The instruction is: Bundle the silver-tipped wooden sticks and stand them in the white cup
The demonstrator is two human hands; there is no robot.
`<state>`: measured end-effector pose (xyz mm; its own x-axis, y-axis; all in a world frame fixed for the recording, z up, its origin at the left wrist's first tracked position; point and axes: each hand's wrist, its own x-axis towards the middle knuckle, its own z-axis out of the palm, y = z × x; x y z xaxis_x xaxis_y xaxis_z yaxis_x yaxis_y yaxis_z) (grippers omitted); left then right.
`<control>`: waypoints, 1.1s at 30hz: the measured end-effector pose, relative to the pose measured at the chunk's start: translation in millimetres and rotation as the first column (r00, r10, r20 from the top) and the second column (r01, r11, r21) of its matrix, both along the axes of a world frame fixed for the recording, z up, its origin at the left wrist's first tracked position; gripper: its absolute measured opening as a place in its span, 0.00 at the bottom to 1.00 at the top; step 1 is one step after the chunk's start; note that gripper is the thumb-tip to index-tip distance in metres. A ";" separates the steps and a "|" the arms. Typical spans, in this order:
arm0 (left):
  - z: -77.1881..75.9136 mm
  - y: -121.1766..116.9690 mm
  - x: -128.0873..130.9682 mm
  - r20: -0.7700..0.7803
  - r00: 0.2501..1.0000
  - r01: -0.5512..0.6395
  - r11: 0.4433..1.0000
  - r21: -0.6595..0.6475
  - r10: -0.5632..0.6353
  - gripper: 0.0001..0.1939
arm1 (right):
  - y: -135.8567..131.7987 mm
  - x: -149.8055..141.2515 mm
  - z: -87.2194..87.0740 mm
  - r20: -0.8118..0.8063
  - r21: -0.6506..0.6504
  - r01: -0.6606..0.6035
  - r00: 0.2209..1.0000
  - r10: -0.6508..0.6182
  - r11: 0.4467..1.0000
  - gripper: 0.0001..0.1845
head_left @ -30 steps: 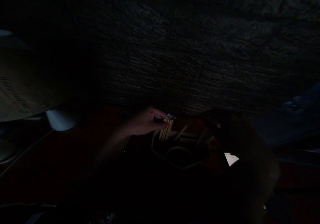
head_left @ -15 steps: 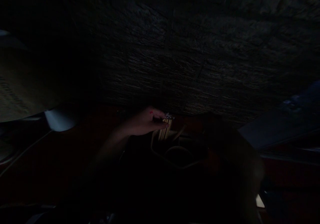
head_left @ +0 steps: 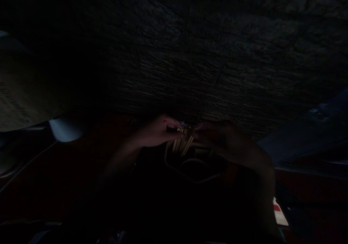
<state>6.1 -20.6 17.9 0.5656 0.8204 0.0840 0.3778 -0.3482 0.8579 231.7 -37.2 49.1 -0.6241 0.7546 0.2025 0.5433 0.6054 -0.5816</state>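
Note:
The picture is very dark. My left hand (head_left: 159, 131) is closed around a bundle of thin pale sticks (head_left: 177, 144) with shiny upper ends; they point down and I cannot make out their exact kind. To its right, my right hand (head_left: 227, 137) pinches a couple more pale sticks (head_left: 187, 147), slanted down to the left. Both sets hang over a dark container (head_left: 167, 163) with a pale angular rim. Inside it a rounded edge (head_left: 194, 160) and a divider show faintly. The sticks' lower ends fade into shadow.
A rough stone-like wall (head_left: 174, 70) rises behind the hands. At the left are a brown printed package (head_left: 20, 99), a pale rounded object (head_left: 65, 131) and a thin cord (head_left: 29, 166). A bluish panel (head_left: 304, 131) slants at the right, above a small white-and-red item (head_left: 280, 213).
My right hand has come into clearer view, close beside my left. Its slanted sticks have shifted left towards the bundle. My left hand has barely moved.

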 end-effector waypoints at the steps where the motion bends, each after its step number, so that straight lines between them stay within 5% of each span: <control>1: -0.2 0.0 0.0 0.005 1.000 -0.002 1.000 0.003 0.002 0.09 | 0.2 0.5 0.1 -0.010 0.023 0.009 1.000 -0.009 1.000 0.11; 13: -0.9 -1.3 -0.1 -0.007 1.000 0.006 1.000 0.016 -0.006 0.10 | 3.4 -4.9 -4.4 0.117 -0.007 0.050 0.992 -0.049 0.999 0.11; 33: 0.0 -2.6 -2.7 0.023 1.000 -0.018 0.999 0.032 0.017 0.07 | 4.4 -8.3 -4.5 -0.030 -0.051 0.085 0.996 -0.087 0.995 0.11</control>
<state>3.4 -23.2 17.9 0.5487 0.8270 0.1226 0.3651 -0.3689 0.8548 223.4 -32.9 44.6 -0.5501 0.8150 0.1821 0.5730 0.5270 -0.6276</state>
